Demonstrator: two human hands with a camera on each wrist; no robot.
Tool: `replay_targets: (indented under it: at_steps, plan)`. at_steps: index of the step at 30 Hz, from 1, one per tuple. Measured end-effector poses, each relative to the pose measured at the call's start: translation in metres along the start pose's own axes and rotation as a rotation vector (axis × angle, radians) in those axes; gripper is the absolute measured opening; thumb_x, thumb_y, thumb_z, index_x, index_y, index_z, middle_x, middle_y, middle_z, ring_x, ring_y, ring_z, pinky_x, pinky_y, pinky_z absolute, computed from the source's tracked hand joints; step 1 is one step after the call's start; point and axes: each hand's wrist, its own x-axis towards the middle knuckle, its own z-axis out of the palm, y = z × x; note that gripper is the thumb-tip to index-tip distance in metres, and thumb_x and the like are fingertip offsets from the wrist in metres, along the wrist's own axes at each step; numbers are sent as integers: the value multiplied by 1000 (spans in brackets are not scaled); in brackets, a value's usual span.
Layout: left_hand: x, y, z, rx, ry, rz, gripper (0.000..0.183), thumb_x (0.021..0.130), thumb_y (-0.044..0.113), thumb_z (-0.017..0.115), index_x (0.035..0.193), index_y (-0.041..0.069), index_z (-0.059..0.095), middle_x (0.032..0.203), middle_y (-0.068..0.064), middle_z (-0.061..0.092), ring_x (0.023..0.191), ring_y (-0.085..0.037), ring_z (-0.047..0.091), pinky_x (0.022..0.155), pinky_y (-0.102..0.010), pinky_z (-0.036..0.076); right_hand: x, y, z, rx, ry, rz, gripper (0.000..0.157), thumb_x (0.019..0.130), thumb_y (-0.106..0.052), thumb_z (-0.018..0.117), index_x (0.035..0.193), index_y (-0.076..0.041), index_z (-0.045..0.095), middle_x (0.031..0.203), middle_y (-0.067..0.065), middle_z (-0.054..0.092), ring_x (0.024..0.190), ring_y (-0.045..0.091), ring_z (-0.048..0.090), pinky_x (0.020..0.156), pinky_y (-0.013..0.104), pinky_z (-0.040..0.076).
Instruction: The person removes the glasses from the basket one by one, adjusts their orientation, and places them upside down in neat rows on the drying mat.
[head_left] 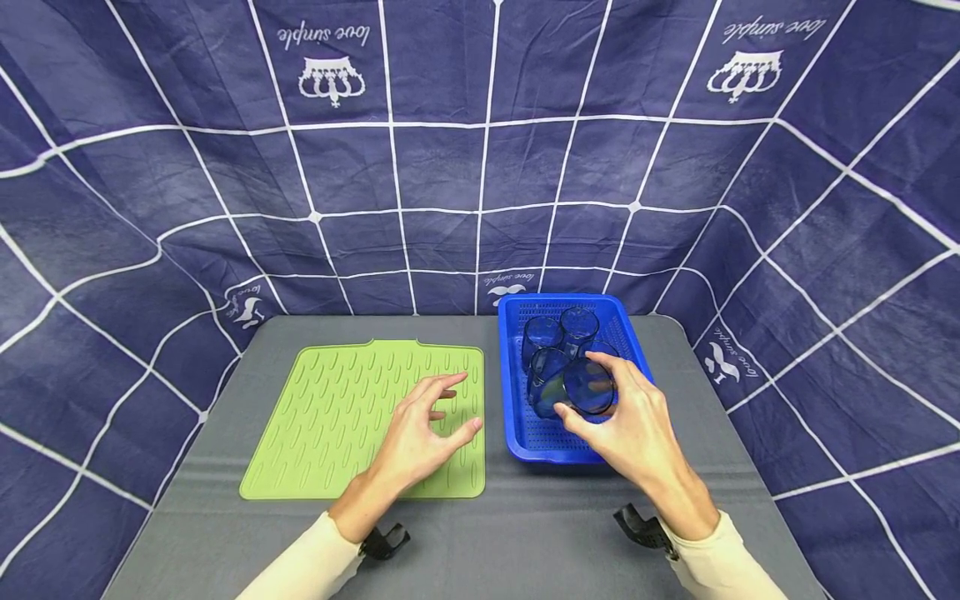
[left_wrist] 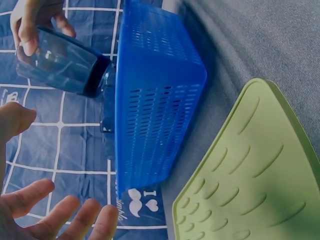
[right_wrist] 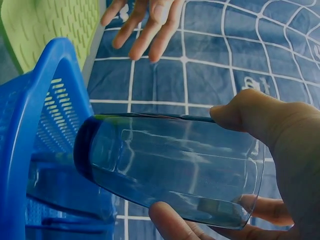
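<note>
A clear blue-tinted drinking glass (right_wrist: pixel 170 165) is held by my right hand (head_left: pixel 633 417), thumb on one side and fingers on the other. In the left wrist view this glass (left_wrist: pixel 60 62) hangs tilted above the rim of the blue plastic basket (head_left: pixel 517 437). Several similar glasses (head_left: pixel 542 333) stand inside that basket, partly hidden behind the held one. My left hand (head_left: pixel 423 425) hovers over the right part of the green ridged mat (head_left: pixel 322 417), fingers spread and loosely bent, with nothing in it.
The mat lies on the left of a grey cloth-covered table (head_left: pixel 510 533), with the basket on the right. A dark blue curtain (head_left: pixel 442 167) with white grid lines rises behind and along both sides. Black straps (head_left: pixel 645 529) sit at both wrists.
</note>
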Motion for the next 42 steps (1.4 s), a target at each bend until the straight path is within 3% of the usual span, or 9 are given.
replay_targets:
  at_steps: [4,8,16,26,33,42]
  plan:
    - [0,0,3,-9,8,8,68,95,32,98,157,25,72,150,-2,75,129,-26,78,97,-41,74,1,-5,3,16,3,11,82,76,-32,105,146,-4,73,135,19,83,120,43,81,98,63,65]
    - [-1,1,6,-35,3,-4,67,96,32,98,157,26,72,152,0,74,131,-26,78,99,-43,74,1,-11,7,29,4,15,82,76,-34,106,146,-5,74,136,17,83,123,41,81,100,62,65]
    - [-2,8,11,-67,-17,-7,69,96,34,98,159,25,71,155,-6,73,134,-30,77,100,-49,73,0,-21,16,50,5,30,82,77,-36,106,149,-10,74,135,13,84,111,32,83,91,56,66]
    - [-2,11,16,-63,-30,14,71,95,34,98,160,27,70,158,-3,71,136,-29,76,101,-48,73,-1,-26,23,110,-18,67,83,78,-36,107,150,-13,73,126,9,84,102,21,84,77,36,66]
    - [-2,11,18,-59,-54,7,75,95,35,98,163,30,67,159,-1,70,139,-29,75,103,-44,72,-3,-30,29,222,-60,127,82,82,-35,107,152,-12,72,127,10,84,106,24,87,80,29,71]
    - [-1,13,19,-73,-58,25,78,94,36,98,164,29,65,159,0,69,146,-33,72,104,-51,72,-4,-38,32,318,-82,171,83,82,-28,108,154,-13,70,133,7,83,110,20,87,86,26,72]
